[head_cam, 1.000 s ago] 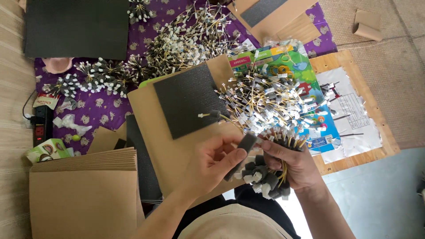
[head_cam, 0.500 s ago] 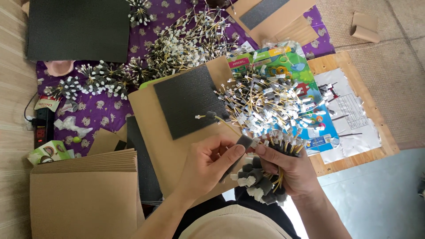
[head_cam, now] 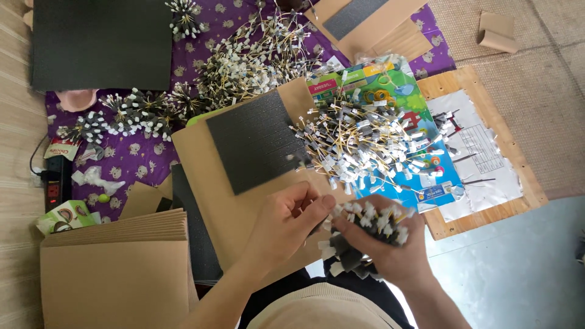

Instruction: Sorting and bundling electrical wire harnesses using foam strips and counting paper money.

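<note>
My right hand [head_cam: 390, 256] grips a bundle of thin yellow sticks with white and grey foam tips [head_cam: 365, 234], its tips fanned out over my fist. My left hand [head_cam: 286, 222] pinches one stick at the bundle's left edge between thumb and fingers. Just above my hands lies a loose pile of the same tipped sticks [head_cam: 365, 146] on a colourful printed sheet [head_cam: 365, 85]. A dark grey foam pad [head_cam: 253, 140] rests on a brown cardboard sheet [head_cam: 207, 176] to the left of the pile.
More tipped sticks [head_cam: 244, 58] and finished bundles [head_cam: 131, 116] lie on a purple patterned cloth [head_cam: 137, 161]. A stack of cardboard sheets [head_cam: 116, 268] sits lower left, a black panel [head_cam: 100, 42] upper left, a wooden board with papers [head_cam: 487, 146] right. A power strip [head_cam: 53, 189] is at the left edge.
My hands and the bundle have drawn slightly closer to me. My left hand has gone from holding a dark foam piece to pinching at the bundle's left edge.
</note>
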